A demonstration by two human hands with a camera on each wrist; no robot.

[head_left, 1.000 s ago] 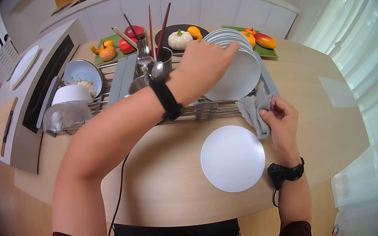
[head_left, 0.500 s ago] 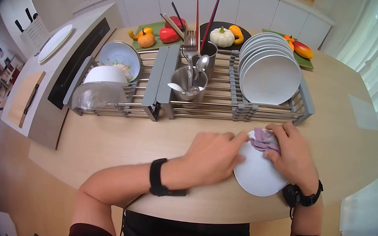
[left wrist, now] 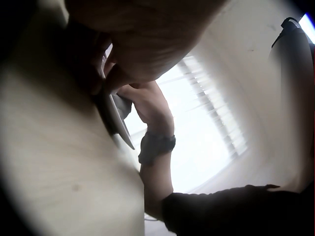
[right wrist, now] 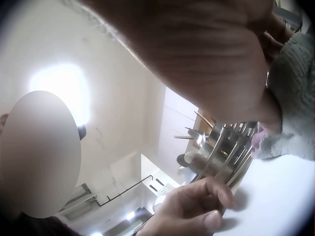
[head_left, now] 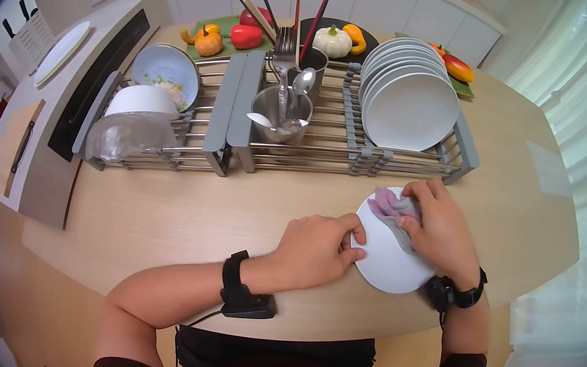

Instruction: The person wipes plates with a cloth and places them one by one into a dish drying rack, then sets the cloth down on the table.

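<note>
A white plate point(head_left: 391, 261) lies near the table's front edge, and the left hand point(head_left: 314, 250) pinches its left rim between thumb and curled fingers. The right hand point(head_left: 444, 231) holds a grey and purple cloth point(head_left: 394, 205) against the plate's upper part. In the left wrist view the plate point(left wrist: 119, 120) shows edge-on, slightly off the table, under the left hand point(left wrist: 142, 39). The right wrist view has the cloth point(right wrist: 293, 103) bunched at the right hand point(right wrist: 206, 59), with the left hand point(right wrist: 189, 209) at the plate's rim.
Behind the hands stands a metal dish rack point(head_left: 297, 158) with several upright plates point(head_left: 412, 114), a steel cutlery cup point(head_left: 274, 109) and bowls point(head_left: 144, 101) at the left. Beyond it are a dark plate with a white pumpkin point(head_left: 332, 42) and green trays with vegetables.
The left hand has come down from the rack's upright plates to the front plate's rim. The right hand has brought the cloth from beside the rack onto that plate.
</note>
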